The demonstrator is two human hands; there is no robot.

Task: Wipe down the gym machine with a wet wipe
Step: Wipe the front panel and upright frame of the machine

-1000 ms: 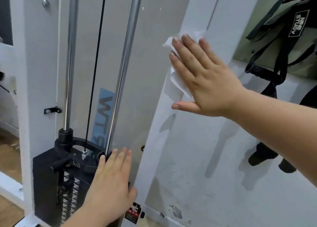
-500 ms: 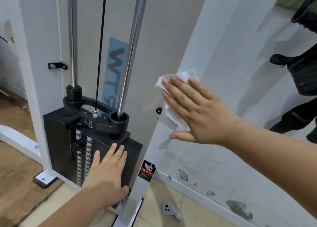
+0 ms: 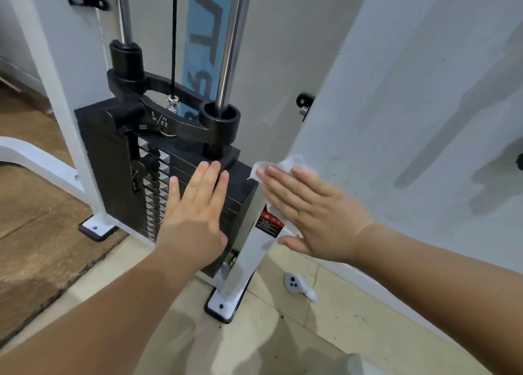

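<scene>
Gym machine [image 3: 169, 148] fills the view; nearest is the foot plate [image 3: 223, 304] of its white upright post [image 3: 249, 250], bolted to the tiled floor [image 3: 283, 332], with a white handheld controller [image 3: 297, 285] lying just right of the post's base. Higher on the post, the right hand [image 3: 317, 213] presses the wet wipe [image 3: 285, 165] against it, just above a red-and-black warning sticker [image 3: 268, 223]. That grip is laid out flat, fingers straight and side by side, pinching nothing. Palm pressure alone probably holds the wipe, which suits long strokes along the post. The wipe peeks out past the fingertips. Left of the post, the left hand [image 3: 195, 216] rests flat on the black weight stack [image 3: 107, 176], its grip equally spread and empty, likely bracing the body while leaning low. Beyond, left of the post, chrome guide rods [image 3: 229, 49] and a black cable [image 3: 174, 34] rise out of frame, apparently not yet wiped
</scene>
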